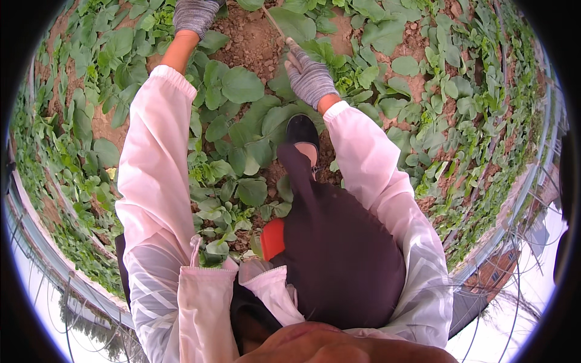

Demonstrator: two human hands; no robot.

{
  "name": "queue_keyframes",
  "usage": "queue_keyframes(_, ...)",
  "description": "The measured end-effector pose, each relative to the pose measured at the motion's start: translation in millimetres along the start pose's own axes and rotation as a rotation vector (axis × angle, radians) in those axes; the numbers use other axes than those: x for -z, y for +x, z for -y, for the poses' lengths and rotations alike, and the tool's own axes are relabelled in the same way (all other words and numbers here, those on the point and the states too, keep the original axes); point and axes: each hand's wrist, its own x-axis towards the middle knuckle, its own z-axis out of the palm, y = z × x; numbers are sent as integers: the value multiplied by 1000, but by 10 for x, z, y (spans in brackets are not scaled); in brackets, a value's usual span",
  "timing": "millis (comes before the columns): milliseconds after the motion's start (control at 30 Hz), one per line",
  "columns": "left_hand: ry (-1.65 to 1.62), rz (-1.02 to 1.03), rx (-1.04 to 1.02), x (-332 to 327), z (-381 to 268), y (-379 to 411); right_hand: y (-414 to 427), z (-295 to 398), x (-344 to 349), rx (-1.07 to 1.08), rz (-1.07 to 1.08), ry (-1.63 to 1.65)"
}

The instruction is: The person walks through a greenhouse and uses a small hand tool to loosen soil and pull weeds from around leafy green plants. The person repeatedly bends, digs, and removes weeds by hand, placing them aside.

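Note:
My left hand (196,17), in a grey knitted glove, reaches to the top edge of the head view, above leafy green plants (121,43); its fingers are mostly cut off, so its hold cannot be told. At the upper middle, my right hand (309,75) wears a matching glove with paler fingers. Its forefinger points up along a thin pale stalk or stick (273,23), which meets the fingertip; whether the hand grips it is unclear. Broad green leaves (243,85) lie between the hands, beside bare reddish soil (252,43).
My foot in a black shoe (302,129) stands among the leaves below my right hand. A red object (273,238) shows beside my dark-clothed knee. Rows of low plants (467,104) spread on both sides, with a pale blue curved border (522,199) at the right.

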Motion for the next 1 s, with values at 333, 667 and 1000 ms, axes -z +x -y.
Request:
queue_keyframes(333,-114,154,22,-6,203,-43,-302,-226,-184,-69,113,228)
queue_keyframes(667,104,217,15,-270,331,-37,-278,415,438,-154,98,-355)
queue_keyframes(1000,-50,675,134,-174,-645,-863,-1277,43,1083,-251,-228,-106)
